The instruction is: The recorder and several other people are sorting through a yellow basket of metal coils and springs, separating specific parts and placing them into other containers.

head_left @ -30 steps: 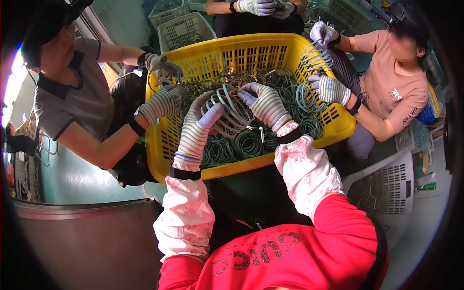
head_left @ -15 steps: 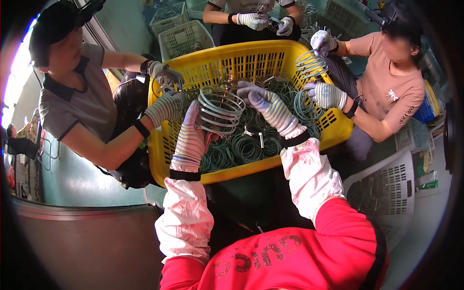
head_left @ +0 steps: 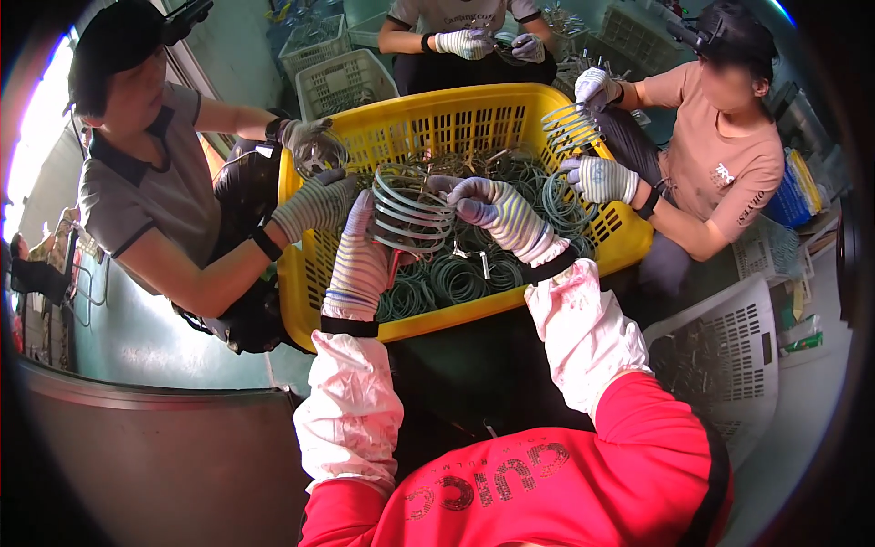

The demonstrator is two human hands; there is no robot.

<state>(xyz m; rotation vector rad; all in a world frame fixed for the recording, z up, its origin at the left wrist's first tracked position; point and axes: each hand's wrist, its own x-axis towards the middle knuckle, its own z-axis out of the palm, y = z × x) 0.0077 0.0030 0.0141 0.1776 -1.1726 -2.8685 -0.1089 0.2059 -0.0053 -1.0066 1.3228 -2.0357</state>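
A coil of grey-green wire (head_left: 415,217) with several spaced turns stands over the basket. My left hand (head_left: 355,264), in a striped glove, grips its left side with the thumb pointing up. A red piece (head_left: 394,267), perhaps a handle, shows by my left palm below the coil; its kind is unclear. At the coil's upper right, my right hand (head_left: 499,214), gloved the same way, has its fingers curled and pinched against the wire. Beneath both hands, the yellow basket (head_left: 474,308) holds many similar coils (head_left: 460,278).
Co-workers sit around the basket: one at left holding a metal coil (head_left: 319,153), one at right holding a wire coil (head_left: 571,129), one at the far side. White crates (head_left: 342,71) stand behind, and a white basket (head_left: 743,351) lies at right. A metal panel (head_left: 164,465) is near left.
My right fingers have curled in from a stretched position to pinch the coil's edge. The coil stays in my left hand. The right co-worker's coil appears slightly lower and farther left.
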